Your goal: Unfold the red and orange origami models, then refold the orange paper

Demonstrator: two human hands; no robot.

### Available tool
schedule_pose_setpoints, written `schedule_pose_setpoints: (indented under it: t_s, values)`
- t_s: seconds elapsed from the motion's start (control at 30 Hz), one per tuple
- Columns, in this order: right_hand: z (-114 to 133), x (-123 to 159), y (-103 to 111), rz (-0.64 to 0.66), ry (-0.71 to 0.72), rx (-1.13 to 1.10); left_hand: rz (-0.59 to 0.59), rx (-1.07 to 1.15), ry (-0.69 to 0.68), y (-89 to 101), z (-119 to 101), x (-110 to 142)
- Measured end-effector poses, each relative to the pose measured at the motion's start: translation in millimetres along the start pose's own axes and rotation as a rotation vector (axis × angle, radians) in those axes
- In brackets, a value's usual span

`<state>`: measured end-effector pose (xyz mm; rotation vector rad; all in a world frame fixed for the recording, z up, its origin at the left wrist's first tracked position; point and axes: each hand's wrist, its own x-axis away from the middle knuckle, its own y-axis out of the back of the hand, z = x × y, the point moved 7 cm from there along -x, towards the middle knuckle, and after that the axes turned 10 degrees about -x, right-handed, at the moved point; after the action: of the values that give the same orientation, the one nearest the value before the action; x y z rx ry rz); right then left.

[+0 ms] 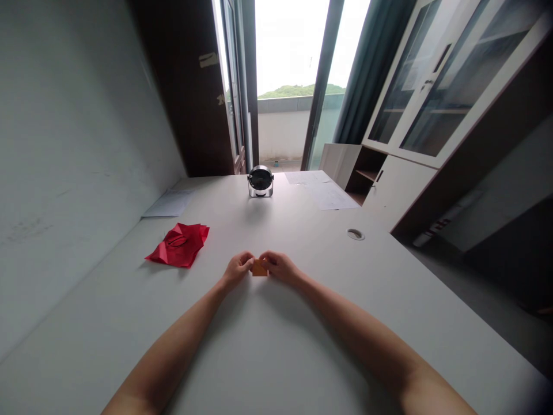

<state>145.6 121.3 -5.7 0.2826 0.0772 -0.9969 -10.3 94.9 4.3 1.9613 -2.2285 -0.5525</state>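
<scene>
A small orange square of what looks like paper point(260, 268) stands between my two hands over the middle of the white table point(259, 346). My left hand point(239, 268) pinches its left edge between thumb and fingers. On the other side, my right hand point(280, 266) is closed on the upper right edge. The square's face is turned toward me, and fingers partly cover both of its sides. Whether its lower edge touches the tabletop I cannot tell.
Crumpled red cloth or paper point(184, 246) lies to the left, with a dark loop on it. A round black device on a metal stand point(260, 180) is at the back. White sheets point(334, 196) lie far right, another sheet point(168, 203) far left. A cable hole point(355, 234) pierces the tabletop.
</scene>
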Motion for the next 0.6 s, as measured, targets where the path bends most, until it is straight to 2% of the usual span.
schedule_pose_setpoints:
  t_s: [0.23, 0.6]
  values:
    - [5, 1, 3, -0.04, 0.005, -0.037, 0.018, -0.02, -0.019, -1.2, -6, 1]
    - [13, 2, 1, -0.014, 0.002, -0.116, 0.005, -0.104, -0.041, -1.9, -5, 3]
